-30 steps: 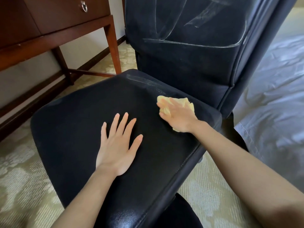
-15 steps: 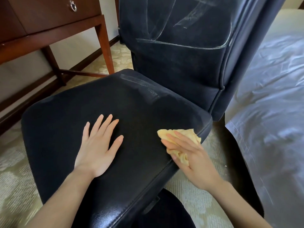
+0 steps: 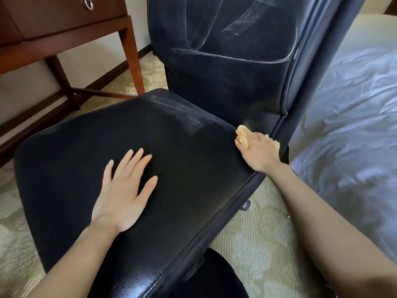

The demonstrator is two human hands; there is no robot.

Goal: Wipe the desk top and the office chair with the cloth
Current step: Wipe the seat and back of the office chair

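The black office chair fills the view, its seat (image 3: 171, 151) in front of me and its backrest (image 3: 232, 67) upright behind, streaked with pale wipe marks. My left hand (image 3: 124, 188) lies flat on the middle of the seat, fingers straight and spread. My right hand (image 3: 257, 149) holds the bunched yellow cloth (image 3: 243, 135) against the seat's back right corner, where the seat meets the backrest. Most of the cloth is hidden under the hand.
A dark wooden desk (image 3: 71, 39) with a ring-pull drawer stands at the upper left, its legs on the patterned carpet (image 3: 253, 244). A bed with white sheets (image 3: 352, 117) lies close along the chair's right side.
My right hand has slid the cloth from the seat's right edge back up to the rear right corner. My left hand stays flat on the seat.
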